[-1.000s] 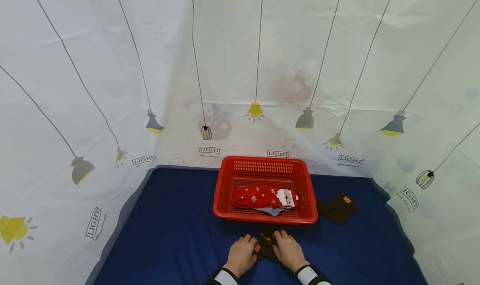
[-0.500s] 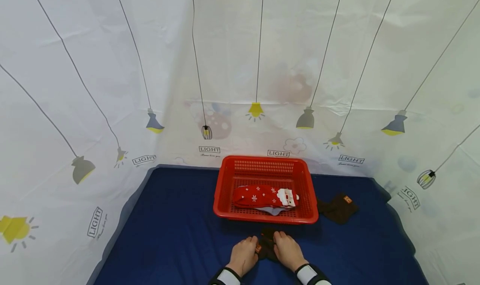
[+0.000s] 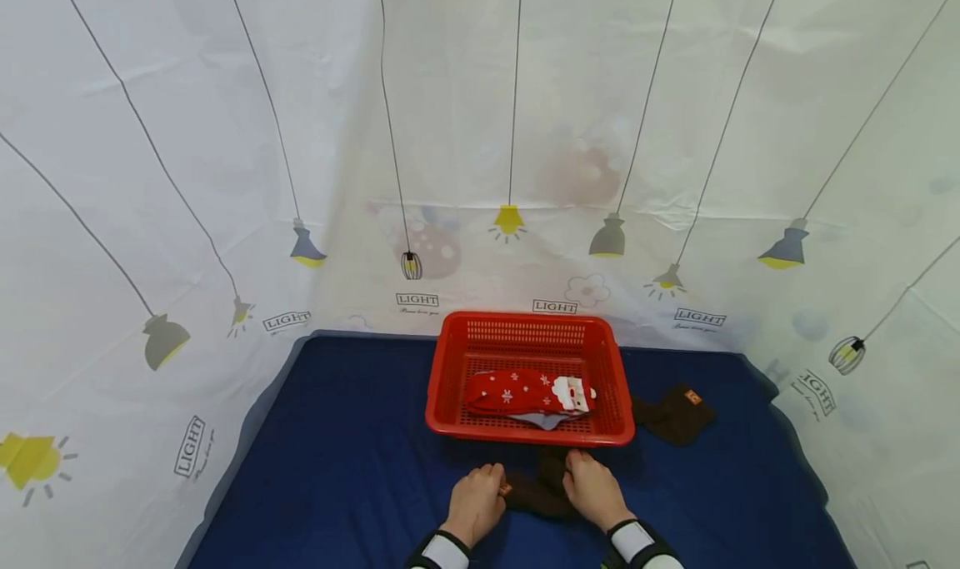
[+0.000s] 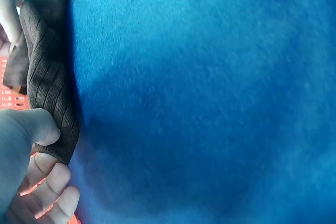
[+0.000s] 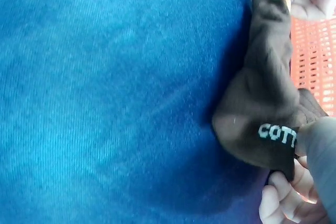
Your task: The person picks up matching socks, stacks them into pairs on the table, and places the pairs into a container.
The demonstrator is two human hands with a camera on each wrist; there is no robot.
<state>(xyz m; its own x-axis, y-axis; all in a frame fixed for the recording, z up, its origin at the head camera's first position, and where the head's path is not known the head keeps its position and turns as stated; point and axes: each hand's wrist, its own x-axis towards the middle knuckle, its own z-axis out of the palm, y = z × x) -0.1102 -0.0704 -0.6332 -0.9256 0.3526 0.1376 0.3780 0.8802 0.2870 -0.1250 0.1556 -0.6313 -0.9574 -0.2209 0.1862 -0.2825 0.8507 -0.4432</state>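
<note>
A dark brown ribbed sock (image 3: 542,501) stretches sideways between my two hands, in front of the basket. My left hand (image 3: 477,498) pinches its cuff end, beside a small orange label; in the left wrist view the thumb lies over the ribbed cuff (image 4: 51,82). My right hand (image 3: 595,487) pinches the other part between thumb and fingers. White lettering (image 5: 277,134) beginning "COT" shows by the right thumb in the right wrist view. Part of the sock folds up toward the basket near my right hand.
A red plastic basket (image 3: 529,437) stands just beyond my hands. In it lie red snowflake socks (image 3: 517,392) with a Santa face, over something grey. Another brown sock (image 3: 678,416) with an orange label lies right of the basket. Dark blue cloth (image 3: 337,452) covers the table.
My hands have moved apart, the right one to the right and the left slightly left. The brown sock, bunched between them before, is now drawn out longer.
</note>
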